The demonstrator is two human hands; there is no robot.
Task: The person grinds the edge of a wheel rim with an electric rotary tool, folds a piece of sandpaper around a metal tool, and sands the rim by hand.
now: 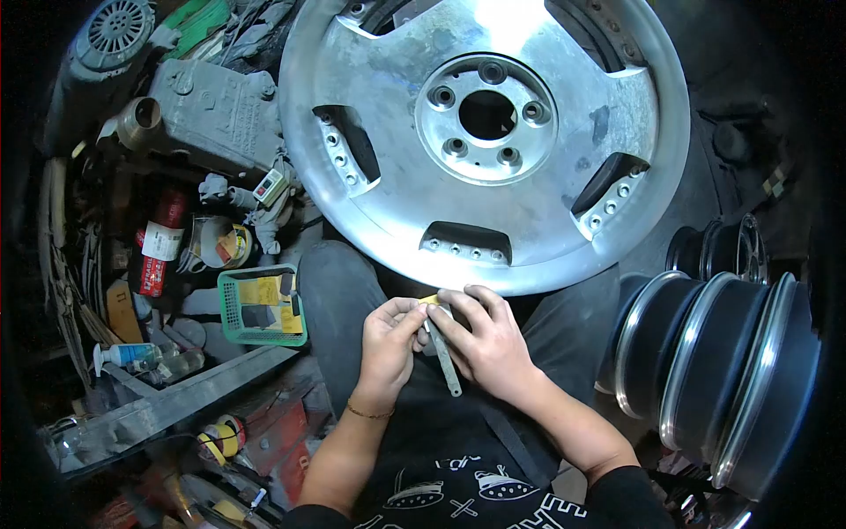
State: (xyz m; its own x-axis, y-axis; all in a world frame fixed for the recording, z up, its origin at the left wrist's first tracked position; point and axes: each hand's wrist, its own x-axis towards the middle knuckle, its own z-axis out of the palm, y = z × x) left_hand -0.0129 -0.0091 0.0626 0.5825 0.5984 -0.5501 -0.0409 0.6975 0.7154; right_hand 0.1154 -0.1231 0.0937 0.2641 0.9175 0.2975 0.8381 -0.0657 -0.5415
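In front of my lap, both hands are close together with their fingers closed. Between the fingertips of my left hand is a small yellow piece of sandpaper. My right hand pinches at the same spot, around a flat narrow grey strip with a hole in its lower end. The fingers hide the strip's upper end, which meets the sandpaper. Just beyond the hands stands a large bare-metal wheel rim, tilted to face me, with bolt holes around its centre bore.
A green plastic basket with yellow and dark sandpaper pieces sits beside my left knee. Farther left are a red spray can, bottles and a grey motor. Several wheel rims stand at the right. A metal frame bar runs along the lower left.
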